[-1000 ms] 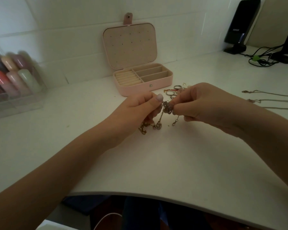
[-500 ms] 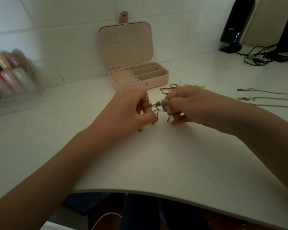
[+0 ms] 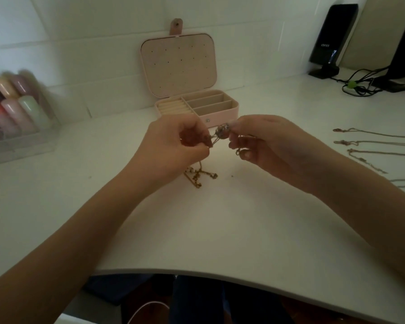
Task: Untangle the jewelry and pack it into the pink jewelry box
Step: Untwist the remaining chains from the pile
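Hands working a knot of chain above the table, just in front of the open box.

I see my left hand (image 3: 173,142) and right hand (image 3: 262,141) each pinching narrowly on the tangled chain (image 3: 220,134), its loose end trailing onto the table (image 3: 197,230). It looks light, limp, thin and snag-prone, so I'd grip close beside the knot and tease, not yank. The pink jewelry box (image 3: 220,113) sits toward the back edge, lid up; its ring rolls and 3 long slots look empty. At least 3 straightened chains (image 3: 372,142) lie near the right edge.
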